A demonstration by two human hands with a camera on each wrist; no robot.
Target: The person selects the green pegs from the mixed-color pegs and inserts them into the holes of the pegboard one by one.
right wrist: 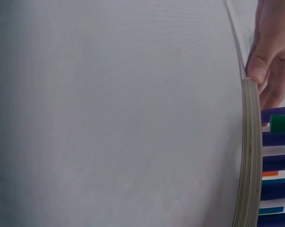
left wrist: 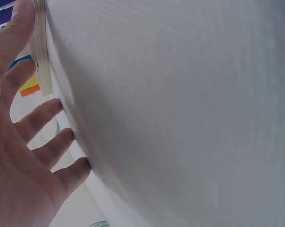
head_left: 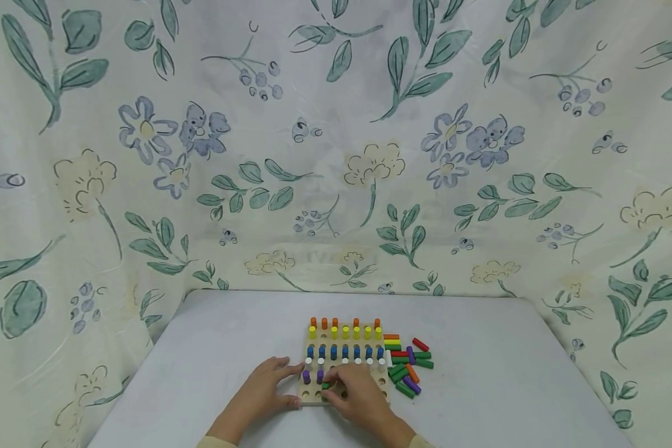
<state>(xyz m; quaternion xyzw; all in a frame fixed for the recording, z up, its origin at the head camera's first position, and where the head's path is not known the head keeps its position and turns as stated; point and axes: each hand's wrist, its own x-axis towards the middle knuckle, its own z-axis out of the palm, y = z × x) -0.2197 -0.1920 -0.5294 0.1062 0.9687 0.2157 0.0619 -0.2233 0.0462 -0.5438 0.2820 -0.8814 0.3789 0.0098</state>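
A wooden peg board (head_left: pixel 312 403) lies on the white table with rows of orange pegs (head_left: pixel 356 322), yellow pegs (head_left: pixel 345 333), blue pegs (head_left: pixel 333 353), white pegs (head_left: pixel 321 362) and purple pegs (head_left: pixel 306 377). Over its front row of holes, my right hand (head_left: pixel 363 393) pinches a green peg (head_left: pixel 325 386); that peg (right wrist: pixel 281 124) is above the board's edge in the right wrist view. My left hand (head_left: pixel 264 389) touches the board's left side, fingers spread and thumb at the front corner. The right hand hides several front holes and part of the purple row.
Loose pegs lie right of the board: several green pegs (head_left: pixel 406 389), a red peg (head_left: pixel 420 344), an orange peg (head_left: pixel 412 373) and purple ones among them. Behind the white table (head_left: pixel 470 348) hangs a floral curtain (head_left: pixel 336 186).
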